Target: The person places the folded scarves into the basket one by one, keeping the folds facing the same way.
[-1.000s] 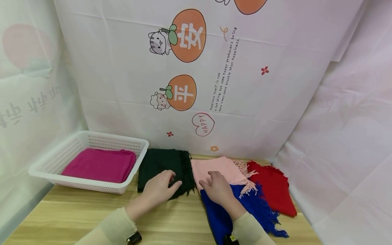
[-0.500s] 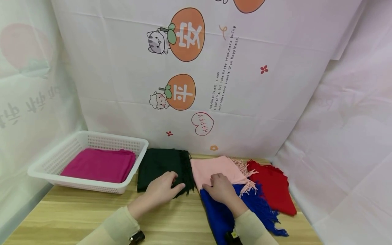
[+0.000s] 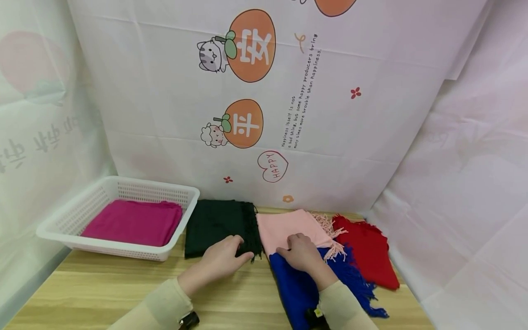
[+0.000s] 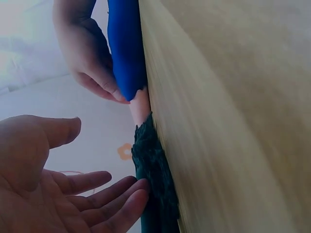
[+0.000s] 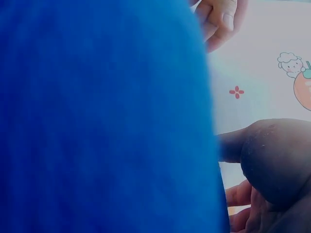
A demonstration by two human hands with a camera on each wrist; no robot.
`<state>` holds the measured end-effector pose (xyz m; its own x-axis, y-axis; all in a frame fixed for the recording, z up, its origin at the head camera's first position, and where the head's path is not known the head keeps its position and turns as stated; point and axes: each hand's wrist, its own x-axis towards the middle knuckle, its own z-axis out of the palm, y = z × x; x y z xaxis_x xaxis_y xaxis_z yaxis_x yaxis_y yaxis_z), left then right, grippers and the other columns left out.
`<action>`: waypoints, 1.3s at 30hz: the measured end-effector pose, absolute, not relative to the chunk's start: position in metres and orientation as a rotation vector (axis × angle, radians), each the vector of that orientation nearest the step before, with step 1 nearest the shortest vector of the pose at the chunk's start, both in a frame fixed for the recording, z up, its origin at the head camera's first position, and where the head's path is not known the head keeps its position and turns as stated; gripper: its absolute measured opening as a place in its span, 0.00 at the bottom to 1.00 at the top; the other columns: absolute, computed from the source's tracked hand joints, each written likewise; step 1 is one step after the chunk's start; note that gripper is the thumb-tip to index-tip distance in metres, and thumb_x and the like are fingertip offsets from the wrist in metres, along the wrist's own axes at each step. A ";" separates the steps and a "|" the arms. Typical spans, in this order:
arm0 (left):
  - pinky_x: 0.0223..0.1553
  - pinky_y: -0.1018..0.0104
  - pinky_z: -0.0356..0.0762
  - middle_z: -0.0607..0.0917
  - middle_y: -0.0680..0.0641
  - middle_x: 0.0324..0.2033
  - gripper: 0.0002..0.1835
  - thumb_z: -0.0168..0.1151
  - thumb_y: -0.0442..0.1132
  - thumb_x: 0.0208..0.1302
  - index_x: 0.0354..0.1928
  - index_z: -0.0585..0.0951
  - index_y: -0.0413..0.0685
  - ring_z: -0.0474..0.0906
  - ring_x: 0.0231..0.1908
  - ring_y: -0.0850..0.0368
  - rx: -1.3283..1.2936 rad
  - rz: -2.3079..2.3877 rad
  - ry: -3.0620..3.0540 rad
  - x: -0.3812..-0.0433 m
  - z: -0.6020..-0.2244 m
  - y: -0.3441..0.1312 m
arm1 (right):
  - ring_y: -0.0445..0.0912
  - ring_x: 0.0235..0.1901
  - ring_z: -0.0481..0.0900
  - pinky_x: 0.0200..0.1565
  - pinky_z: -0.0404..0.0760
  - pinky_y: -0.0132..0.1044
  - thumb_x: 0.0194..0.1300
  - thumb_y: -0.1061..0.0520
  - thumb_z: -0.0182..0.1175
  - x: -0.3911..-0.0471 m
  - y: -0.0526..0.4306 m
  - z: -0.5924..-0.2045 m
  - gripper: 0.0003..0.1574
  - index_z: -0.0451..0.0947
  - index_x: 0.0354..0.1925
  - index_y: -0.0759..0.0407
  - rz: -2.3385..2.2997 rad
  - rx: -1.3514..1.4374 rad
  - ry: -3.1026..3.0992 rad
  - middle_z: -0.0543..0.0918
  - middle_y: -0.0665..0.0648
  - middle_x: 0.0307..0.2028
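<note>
The blue fringed scarf (image 3: 286, 279) runs off the head view's lower edge and, blurred in the right wrist view, hides fingertips of the right hand (image 3: 303, 252); the left hand (image 3: 222, 256) covers part of the dark green scarf (image 3: 214, 223); the topmost fruit print (image 3: 335, 6) is cut off

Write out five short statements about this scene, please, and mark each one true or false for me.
1. The magenta cloth lies in the white basket. True.
2. The dark green cloth is in the basket too. False: it lies on the table, right of the basket.
3. The pale pink cloth has fringe at its right end. True.
4. The red cloth is leftmost. False: it is the rightmost cloth.
5. The left grip is nearer the dark green cloth than the red cloth. True.
</note>
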<state>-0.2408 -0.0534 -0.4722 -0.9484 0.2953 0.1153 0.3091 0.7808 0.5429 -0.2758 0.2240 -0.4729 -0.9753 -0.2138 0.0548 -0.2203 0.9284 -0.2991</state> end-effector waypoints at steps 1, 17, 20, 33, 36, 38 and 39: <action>0.50 0.44 0.86 0.88 0.46 0.49 0.29 0.69 0.60 0.78 0.64 0.84 0.43 0.87 0.49 0.49 -0.505 -0.903 -2.945 -0.241 -0.472 -0.053 | 0.62 0.52 0.83 0.58 0.82 0.63 0.76 0.39 0.71 -0.277 0.225 -0.473 0.30 0.85 0.53 0.66 0.474 0.338 -3.068 0.85 0.65 0.51; 0.53 0.43 0.86 0.88 0.44 0.52 0.29 0.68 0.61 0.78 0.61 0.85 0.42 0.87 0.50 0.47 -0.599 -0.881 -2.980 -0.243 -0.476 -0.041 | 0.65 0.56 0.83 0.63 0.80 0.64 0.77 0.41 0.70 -0.283 0.240 -0.466 0.30 0.85 0.53 0.68 0.475 0.273 -3.086 0.85 0.67 0.52; 0.51 0.45 0.86 0.88 0.44 0.51 0.27 0.70 0.60 0.77 0.59 0.86 0.43 0.87 0.48 0.48 -0.615 -0.876 -2.984 -0.240 -0.475 -0.039 | 0.66 0.57 0.82 0.64 0.79 0.65 0.77 0.41 0.70 -0.285 0.244 -0.467 0.29 0.85 0.51 0.67 0.477 0.275 -3.090 0.85 0.67 0.52; 0.45 0.51 0.85 0.88 0.50 0.45 0.23 0.70 0.59 0.77 0.54 0.87 0.47 0.85 0.42 0.55 -0.696 -0.894 -2.957 -0.235 -0.470 -0.027 | 0.65 0.54 0.83 0.63 0.80 0.65 0.77 0.41 0.69 -0.292 0.263 -0.466 0.27 0.85 0.46 0.65 0.447 0.235 -3.092 0.85 0.67 0.50; 0.37 0.57 0.80 0.84 0.53 0.38 0.20 0.70 0.58 0.77 0.49 0.87 0.47 0.79 0.35 0.59 -0.741 -0.906 -2.942 -0.234 -0.471 -0.023 | 0.63 0.53 0.83 0.61 0.81 0.65 0.77 0.42 0.69 -0.292 0.268 -0.461 0.25 0.85 0.45 0.65 0.453 0.229 -3.102 0.86 0.65 0.47; 0.35 0.59 0.78 0.83 0.55 0.36 0.20 0.71 0.58 0.77 0.48 0.86 0.48 0.77 0.33 0.61 -0.765 -0.915 -2.933 -0.233 -0.472 -0.021 | 0.63 0.53 0.83 0.61 0.81 0.65 0.78 0.42 0.69 -0.292 0.272 -0.457 0.26 0.85 0.46 0.66 0.446 0.214 -3.110 0.86 0.65 0.46; 0.35 0.60 0.78 0.83 0.55 0.36 0.20 0.71 0.58 0.77 0.49 0.86 0.48 0.77 0.33 0.62 -0.772 -0.926 -2.933 -0.233 -0.472 -0.020 | 0.64 0.54 0.83 0.61 0.81 0.65 0.78 0.42 0.68 -0.292 0.275 -0.455 0.26 0.85 0.48 0.67 0.446 0.206 -3.112 0.87 0.66 0.47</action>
<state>-0.2327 -0.0203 -0.4719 -0.8811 0.4588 0.1150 0.4416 0.7110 0.5473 -0.2919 0.2746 -0.4555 -0.9914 -0.1306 0.0094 -0.1280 0.9514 -0.2801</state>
